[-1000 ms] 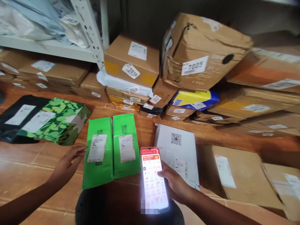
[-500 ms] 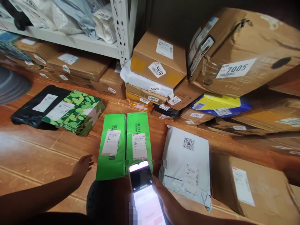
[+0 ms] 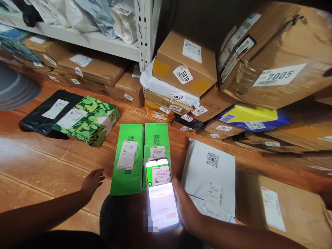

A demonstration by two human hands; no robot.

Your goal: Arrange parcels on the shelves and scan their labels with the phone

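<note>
The right hand [image 3: 188, 207] grips a smartphone [image 3: 163, 204] above the right green box [image 3: 157, 133] on the floor [image 3: 57, 166]; the left hand [image 3: 93, 182], loosely open, empty, hangs near the left green box [image 3: 127, 183]. They're so close, I'd worry a slight tilt might catch the left shipping label [image 3: 127, 155].

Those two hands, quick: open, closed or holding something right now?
Left hand: loosely open, nothing visible in it, near a green package.
Right hand: closed around the lit phone.
</note>
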